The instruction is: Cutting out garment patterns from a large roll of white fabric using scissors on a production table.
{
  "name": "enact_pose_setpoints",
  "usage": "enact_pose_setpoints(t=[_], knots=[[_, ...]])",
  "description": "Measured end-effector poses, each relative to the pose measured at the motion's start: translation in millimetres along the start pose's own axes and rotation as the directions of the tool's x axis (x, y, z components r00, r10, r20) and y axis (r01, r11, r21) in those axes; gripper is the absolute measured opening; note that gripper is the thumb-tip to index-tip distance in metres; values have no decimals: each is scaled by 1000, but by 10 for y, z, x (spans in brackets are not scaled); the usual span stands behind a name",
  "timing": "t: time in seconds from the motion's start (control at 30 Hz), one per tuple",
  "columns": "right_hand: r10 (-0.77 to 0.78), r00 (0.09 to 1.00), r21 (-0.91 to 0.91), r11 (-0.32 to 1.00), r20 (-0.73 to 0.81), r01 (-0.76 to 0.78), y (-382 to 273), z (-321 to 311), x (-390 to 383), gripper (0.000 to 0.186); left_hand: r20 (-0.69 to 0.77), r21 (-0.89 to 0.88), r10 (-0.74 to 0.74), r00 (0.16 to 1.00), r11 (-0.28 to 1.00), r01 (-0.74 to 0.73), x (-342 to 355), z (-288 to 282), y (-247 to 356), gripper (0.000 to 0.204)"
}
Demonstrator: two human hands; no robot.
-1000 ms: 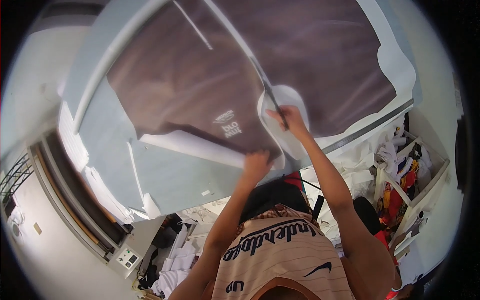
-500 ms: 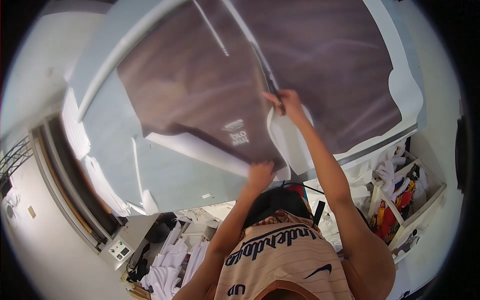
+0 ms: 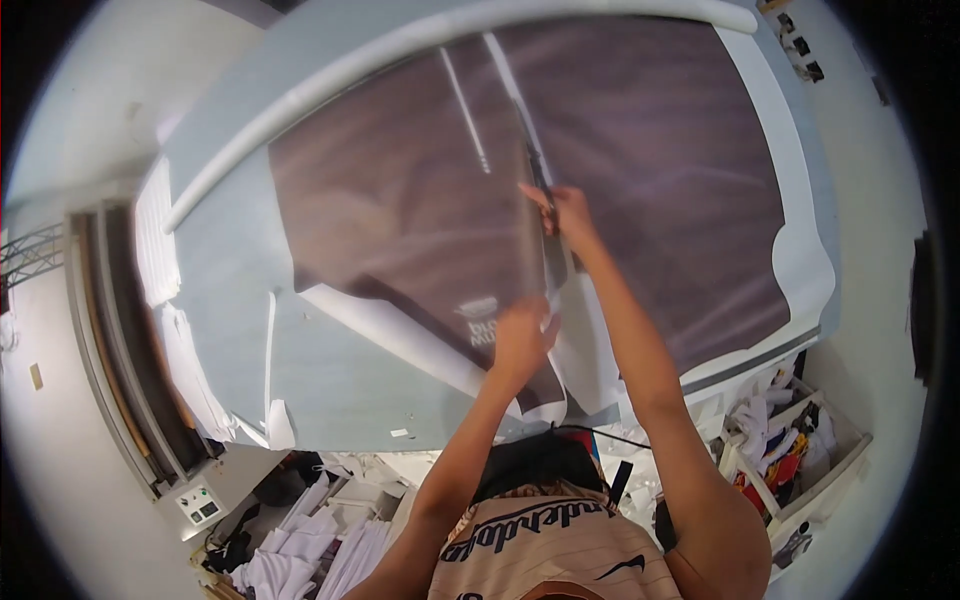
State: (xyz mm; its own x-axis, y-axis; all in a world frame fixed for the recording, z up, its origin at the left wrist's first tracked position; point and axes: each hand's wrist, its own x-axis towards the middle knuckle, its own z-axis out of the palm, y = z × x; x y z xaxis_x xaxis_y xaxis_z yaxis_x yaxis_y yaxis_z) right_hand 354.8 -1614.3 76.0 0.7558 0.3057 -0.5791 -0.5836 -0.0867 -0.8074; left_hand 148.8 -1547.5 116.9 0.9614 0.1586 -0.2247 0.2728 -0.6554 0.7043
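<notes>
White lettering (image 3: 482,331) on brown sheet (image 3: 380,220) — left hand (image 3: 522,335) alongside

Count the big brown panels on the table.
2: the left panel, with the left hand on its near part, and the right panel, across the scissors from it. Any layers underneath would be hidden.

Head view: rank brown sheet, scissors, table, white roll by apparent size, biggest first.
1. Table, counting the part under the sheet
2. Brown sheet
3. White roll, long but narrow
4. Scissors, partly hidden by the right hand
</notes>
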Motion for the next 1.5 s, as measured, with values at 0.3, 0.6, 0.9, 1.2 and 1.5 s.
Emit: enact_pose_setpoints(t=[0.3,0.6,0.9,1.2,1.5], knots=[[-42,998,-83,996,-55,37,-216,-23,708,50,-412,155,198,890,977,-146,2003,-549,-75,26],[-26,1000,-62,998,16,27,-701,220,1178,47,-366,494,352,861,858,-141,3758,-1268,-674,42],[6,1000,27,1000,0,-6,-956,378,1675,52,-304,731,383,872,681,-44,4702,-1601,-922,63],[67,998,-18,998,-8,-67,-1032,411,1812,49,-152,773,278,948,632,-62,5485,-2001,-1183,73],[47,999,12,999,23,-47,-1105,324,2089,46,-563,503,397,725,861,-80,5022,-1256,-927,47]])
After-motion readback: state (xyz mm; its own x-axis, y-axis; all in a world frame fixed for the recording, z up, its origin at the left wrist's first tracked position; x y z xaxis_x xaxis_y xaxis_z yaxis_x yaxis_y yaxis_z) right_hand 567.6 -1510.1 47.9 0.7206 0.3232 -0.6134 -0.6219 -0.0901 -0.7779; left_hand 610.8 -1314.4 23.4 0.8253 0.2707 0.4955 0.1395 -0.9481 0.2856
